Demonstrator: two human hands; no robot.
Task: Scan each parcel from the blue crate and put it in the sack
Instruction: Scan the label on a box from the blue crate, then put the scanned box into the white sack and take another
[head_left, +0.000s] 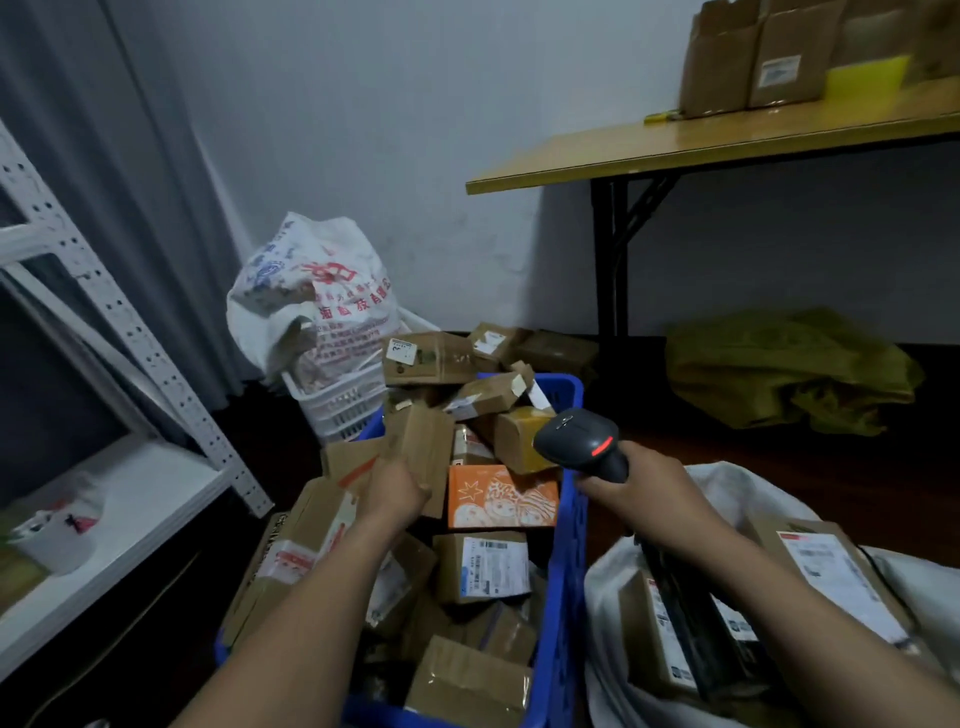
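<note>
Progress seeming early | left hand (395, 493) is gripping brown cardboard parcel (426, 441) in heaped blue plastic crate (569, 545) | right hand (641, 493) is clutching black handheld scanner (576, 434) | white woven sack (613, 582) is holding only few parcels (831, 571)

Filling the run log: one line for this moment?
left hand: grips parcel at crate | right hand: holds scanner | sack: partly filled

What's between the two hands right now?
Head view: an orange printed carton and the blue plastic crate's right wall lie between the left hand and right hand.
</note>
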